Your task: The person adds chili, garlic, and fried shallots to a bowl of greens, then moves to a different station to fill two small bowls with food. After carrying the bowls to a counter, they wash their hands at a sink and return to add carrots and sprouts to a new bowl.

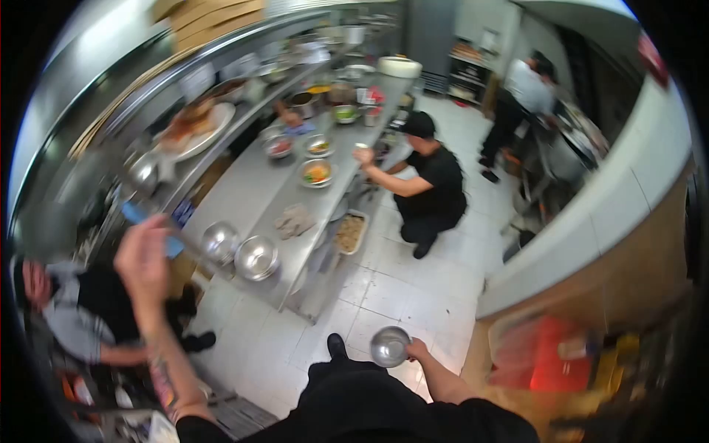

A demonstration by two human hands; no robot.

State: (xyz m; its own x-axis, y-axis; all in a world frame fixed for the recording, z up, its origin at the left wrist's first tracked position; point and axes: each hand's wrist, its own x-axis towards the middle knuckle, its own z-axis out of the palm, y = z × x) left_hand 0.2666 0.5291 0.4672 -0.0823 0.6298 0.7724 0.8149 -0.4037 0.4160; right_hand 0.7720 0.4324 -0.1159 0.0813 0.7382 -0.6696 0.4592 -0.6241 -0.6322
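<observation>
My right hand (418,349) grips the rim of a steel mixing bowl (390,347), which I hold low over the tiled floor in front of my body. No contents show in the bowl. On the other side, my left hand (144,258) is raised near the end of the shelf above the steel table. Motion smears its fingers, so I cannot see whether they hold anything. Two more steel bowls (257,258) stand on the near end of the table, to the right of that hand. A crumpled cloth (295,221) lies just beyond them.
The steel table (244,196) carries bowls of cut food (317,173). A person in black (432,181) crouches at its right side by a tray of food (350,232). Another person (74,317) is at lower left; one more (528,92) works far right. A red container (557,354) is at right.
</observation>
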